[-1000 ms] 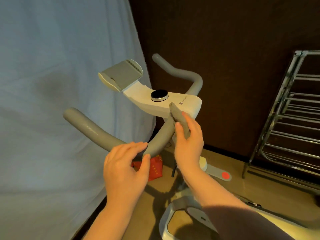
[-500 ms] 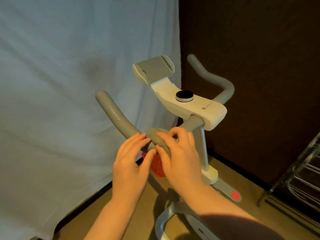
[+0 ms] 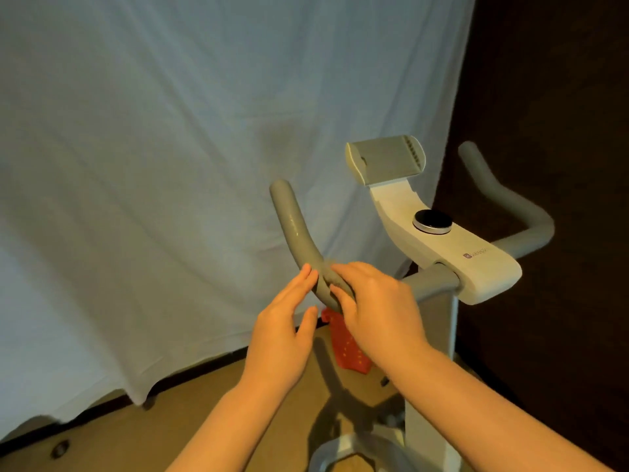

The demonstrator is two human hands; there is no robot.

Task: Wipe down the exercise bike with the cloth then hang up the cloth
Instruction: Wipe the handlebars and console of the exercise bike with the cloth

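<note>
The exercise bike has a white console (image 3: pixel 452 257) with a round black knob (image 3: pixel 432 221), a grey device holder (image 3: pixel 384 161) and grey curved handlebars. My right hand (image 3: pixel 377 304) presses a small grey cloth (image 3: pixel 328 287) against the bend of the left handlebar (image 3: pixel 294 229). The cloth is nearly the handlebar's colour and mostly covered by my fingers. My left hand (image 3: pixel 284 332) is beside it on the left, fingers straight, their tips touching the bar, holding nothing. The right handlebar (image 3: pixel 503 199) rises at the far right.
A white sheet (image 3: pixel 170 165) hangs behind and left of the bike. A dark wall (image 3: pixel 561 97) is on the right. A red patterned item (image 3: pixel 349 349) lies on the brown floor (image 3: pixel 204 420) below the handlebar. The bike's lower frame (image 3: pixel 340 451) shows at the bottom.
My right hand carried the cloth from the console's front edge down to the left handlebar bend. My left hand stayed by the bar. The view swung left, and the metal rack left the frame.
</note>
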